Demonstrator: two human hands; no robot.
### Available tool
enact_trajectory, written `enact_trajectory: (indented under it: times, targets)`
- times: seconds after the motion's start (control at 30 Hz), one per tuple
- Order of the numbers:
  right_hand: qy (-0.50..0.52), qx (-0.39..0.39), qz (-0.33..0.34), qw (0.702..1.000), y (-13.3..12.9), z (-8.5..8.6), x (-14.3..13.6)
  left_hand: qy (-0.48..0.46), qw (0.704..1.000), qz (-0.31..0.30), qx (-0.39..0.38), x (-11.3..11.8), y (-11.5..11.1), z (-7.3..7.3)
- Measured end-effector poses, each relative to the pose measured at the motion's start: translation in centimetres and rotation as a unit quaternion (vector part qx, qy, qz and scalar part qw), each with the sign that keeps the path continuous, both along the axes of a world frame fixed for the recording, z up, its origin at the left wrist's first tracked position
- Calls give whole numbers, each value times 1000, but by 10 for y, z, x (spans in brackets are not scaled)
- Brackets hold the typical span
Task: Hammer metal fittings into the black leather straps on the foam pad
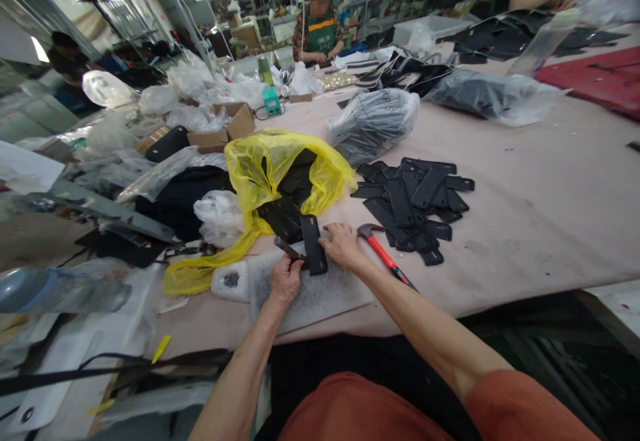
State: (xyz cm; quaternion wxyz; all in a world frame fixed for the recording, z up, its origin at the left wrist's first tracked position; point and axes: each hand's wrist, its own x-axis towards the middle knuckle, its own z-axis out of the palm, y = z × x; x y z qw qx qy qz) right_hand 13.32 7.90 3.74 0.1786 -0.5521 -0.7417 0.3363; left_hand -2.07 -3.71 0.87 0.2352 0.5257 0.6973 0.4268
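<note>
Possibly the flat black rectangular piece [314, 246] could skew over the grey speckled slab [335, 297], as the right hand [344, 246] pinches only its right edge; the left hand [285, 282] grips a slim dark object [290, 249] against its left side, which might scuff it; a leftward jolt could spill the shallow white tray [220, 286]; the red-handled claw hammer [381, 251], right of the right wrist, might get knocked.

Rust-orange short-sleeved top [350, 407], bare forearms, bare fingers [341, 244]
</note>
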Motion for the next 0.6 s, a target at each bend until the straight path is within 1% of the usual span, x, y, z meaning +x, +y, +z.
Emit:
enact_trajectory:
  times: [0.1,0.2,0.3,0.4,0.43,0.47,0.5,0.57,0.6]
  targets:
    - [32,-34,-26,999,14,-6,-21,5,1000,3,-3,0,0,1]
    - [103,-68,-61,990,19,-9,-26,-5,1000,21,-4,-1,-2,1]
    - [220,-94,-74,968,22,-2,-12,-21,998,56,-4,-3,-3,3]
    - [328,-108,-72,936,24,14,16,-21,997,77,-10,-6,-1,6]
    - [376,-123,-68,916,22,20,26,-19,996,81,-12,-6,-1,7]
    - [436,-148,-60,885,20,27,35,-18,997,78,-14,-6,-1,8]
    - [504,-179,-50,844,17,33,43,-19,997,70,-15,-6,-1,8]
    - [628,-232,-33,742,10,44,53,-25,998,59,-17,-6,-1,8]
    - [668,-245,-30,702,6,49,56,-26,998,55,-19,-6,-1,7]
